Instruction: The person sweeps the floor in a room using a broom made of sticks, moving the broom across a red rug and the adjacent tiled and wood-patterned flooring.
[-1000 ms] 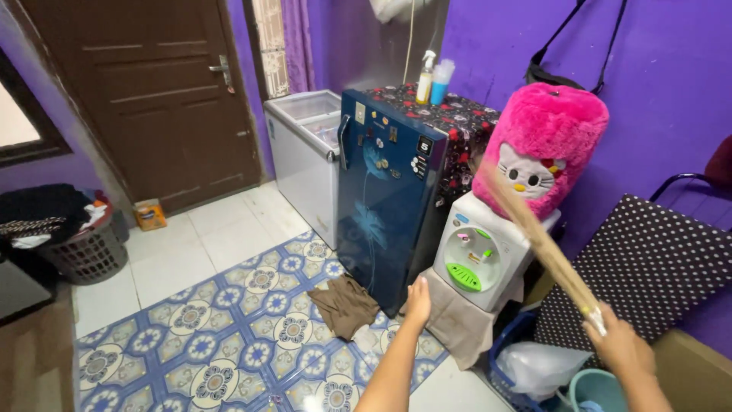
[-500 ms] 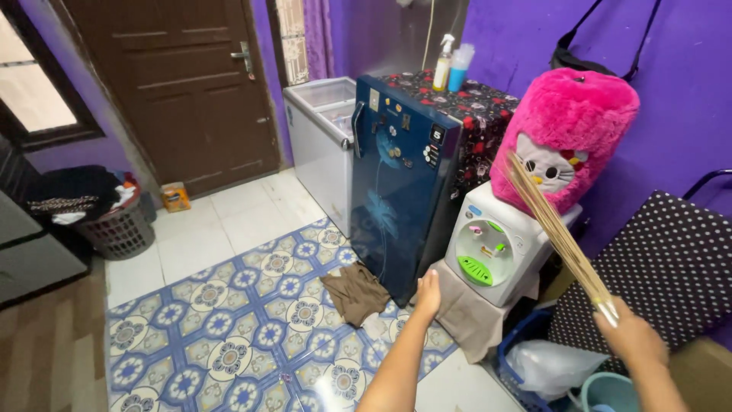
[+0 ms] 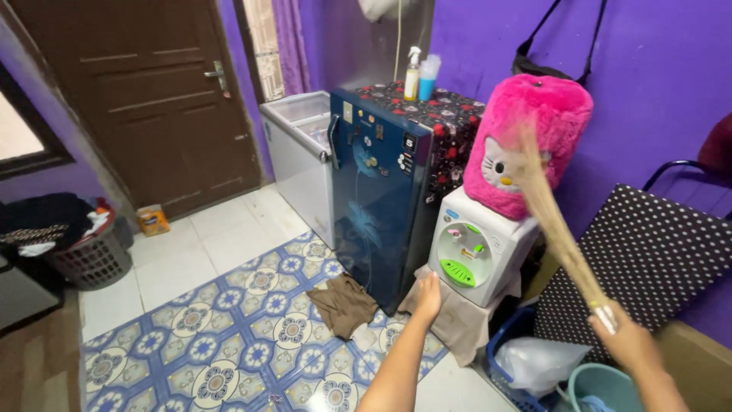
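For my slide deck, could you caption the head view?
Right hand raises a stick broom before a pink-covered water dispenser; left hand reaches toward it.

The broom (image 3: 553,221) in the right hand (image 3: 627,339) is a bundle of thin, dry, straw-coloured sticks, rough and matt. The refrigerator (image 3: 377,191) has a glossy dark blue front that mirrors the room, and a printed cloth covers its top edge. The water dispenser (image 3: 476,255) is smooth white plastic; the cover (image 3: 526,145) over its bottle is shaggy pink plush. The chest freezer (image 3: 297,156) is smooth white-grey enamel. The floor (image 3: 206,336) is glazed patterned tile with a soft sheen, and a crumpled brown cloth (image 3: 343,304) lies matt on it. The door (image 3: 145,91) is dark varnished wood.
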